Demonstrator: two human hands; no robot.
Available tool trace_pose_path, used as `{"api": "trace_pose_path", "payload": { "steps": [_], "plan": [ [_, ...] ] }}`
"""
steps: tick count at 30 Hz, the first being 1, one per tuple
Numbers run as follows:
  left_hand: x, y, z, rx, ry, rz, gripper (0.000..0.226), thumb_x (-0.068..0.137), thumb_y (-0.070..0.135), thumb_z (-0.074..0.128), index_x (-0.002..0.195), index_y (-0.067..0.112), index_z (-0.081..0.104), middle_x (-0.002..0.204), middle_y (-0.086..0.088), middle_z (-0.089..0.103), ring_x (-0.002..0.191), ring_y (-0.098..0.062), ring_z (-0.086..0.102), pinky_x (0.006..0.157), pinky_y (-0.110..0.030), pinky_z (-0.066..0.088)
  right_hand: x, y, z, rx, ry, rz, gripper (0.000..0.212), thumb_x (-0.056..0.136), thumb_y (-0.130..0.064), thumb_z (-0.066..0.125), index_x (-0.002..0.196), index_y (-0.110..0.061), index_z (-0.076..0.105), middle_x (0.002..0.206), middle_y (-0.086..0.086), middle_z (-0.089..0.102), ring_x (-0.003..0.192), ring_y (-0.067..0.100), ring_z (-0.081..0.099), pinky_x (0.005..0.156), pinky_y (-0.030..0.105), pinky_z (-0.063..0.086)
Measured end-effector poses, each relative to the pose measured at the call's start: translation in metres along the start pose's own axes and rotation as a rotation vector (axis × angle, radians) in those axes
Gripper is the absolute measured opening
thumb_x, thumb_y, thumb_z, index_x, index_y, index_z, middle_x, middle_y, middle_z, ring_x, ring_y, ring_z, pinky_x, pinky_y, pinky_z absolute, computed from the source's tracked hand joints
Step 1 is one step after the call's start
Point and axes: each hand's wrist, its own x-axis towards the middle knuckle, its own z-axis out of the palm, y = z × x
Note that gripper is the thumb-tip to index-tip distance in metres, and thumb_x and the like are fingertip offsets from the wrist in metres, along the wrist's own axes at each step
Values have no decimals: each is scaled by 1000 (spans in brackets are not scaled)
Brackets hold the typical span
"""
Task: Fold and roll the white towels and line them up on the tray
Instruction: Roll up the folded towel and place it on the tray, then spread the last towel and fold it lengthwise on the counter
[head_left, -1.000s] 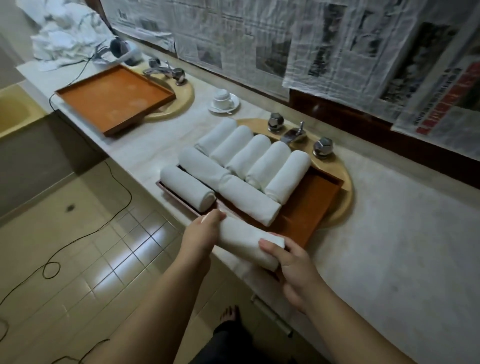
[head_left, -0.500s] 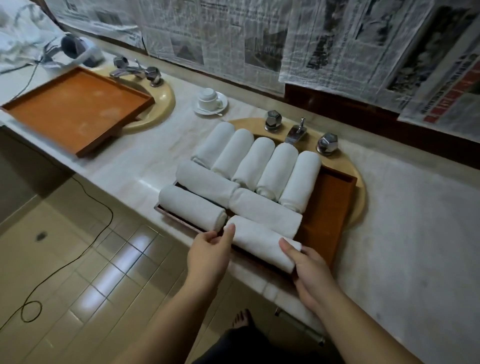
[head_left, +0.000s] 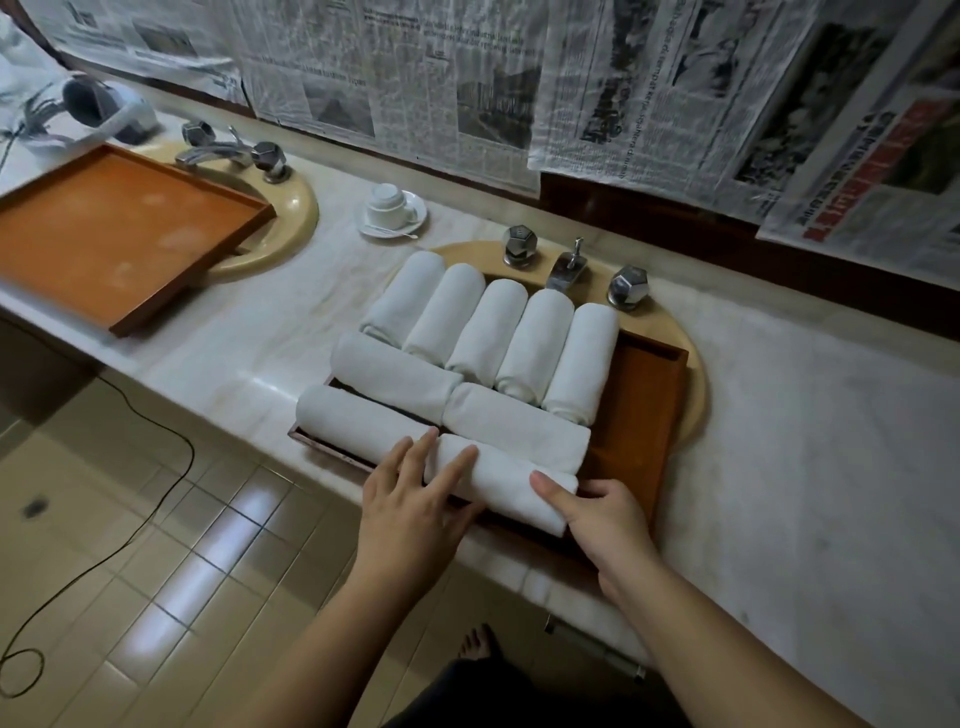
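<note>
nine rolled towels are counted on the near tray (head_left: 641, 415): five laid side by side in the back row (head_left: 493, 332), two end to end in the middle, two along the front edge. the newest roll (head_left: 498, 480) lies at the front right, just beside the front-left roll (head_left: 358, 421) and touching the middle row behind it. bare tray floor is seen at the right side, so room is judged to remain. a second tray (head_left: 104, 244) is seen with nothing on it at the far left of the table (head_left: 805, 467), near a heap of loose white cloth (head_left: 21, 104); more rolling is judged to be left.

left hand (head_left: 410, 499): fingers straight, laid flat on the roll's left end. right hand (head_left: 597, 514): thumb pressed on the roll's right end, fingers curled beneath it, so the roll is held.
</note>
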Motion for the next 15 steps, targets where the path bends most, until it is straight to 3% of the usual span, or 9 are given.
{"api": "trace_pose_path", "payload": {
  "steps": [4, 7, 9, 12, 15],
  "plan": [
    [7, 4, -6, 55, -8, 76, 64, 82, 57, 78, 139, 35, 60, 157, 0, 49, 141, -34, 43, 109, -52, 37, -2, -4, -4, -72, -42, -12, 40, 84, -57, 79, 95, -22, 63, 100, -4, 68, 90, 13, 63, 69, 29, 49],
    [14, 11, -12, 88, -65, 177, 68, 77, 47, 83, 139, 36, 58, 149, 4, 53, 134, -31, 48, 107, -50, 37, 0, 0, -11, -92, -47, -6, 29, 90, -47, 74, 98, -19, 73, 102, 1, 73, 93, 17, 65, 87, 42, 55],
    [18, 19, -13, 125, -131, 226, 72, 73, 38, 83, 139, 38, 56, 142, 4, 56, 128, -31, 52, 103, -49, 43, 0, 5, -15, -97, -64, -10, 32, 87, -48, 78, 106, -23, 75, 104, -4, 74, 96, 15, 67, 92, 41, 58],
    [24, 33, -16, 167, -196, 160, 73, 67, 28, 80, 136, 36, 59, 135, 1, 59, 121, -32, 55, 96, -47, 47, 2, 7, -23, -125, -88, -55, 46, 83, -57, 79, 115, -23, 73, 107, -8, 73, 98, 12, 68, 93, 38, 58],
    [27, 49, -21, 227, -244, 103, 72, 72, 28, 72, 142, 36, 55, 139, 0, 55, 127, -31, 50, 103, -47, 42, 4, 2, -46, -123, -150, -84, 43, 88, -57, 74, 115, -24, 71, 106, -7, 73, 94, 14, 72, 91, 40, 61]
  ]
}}
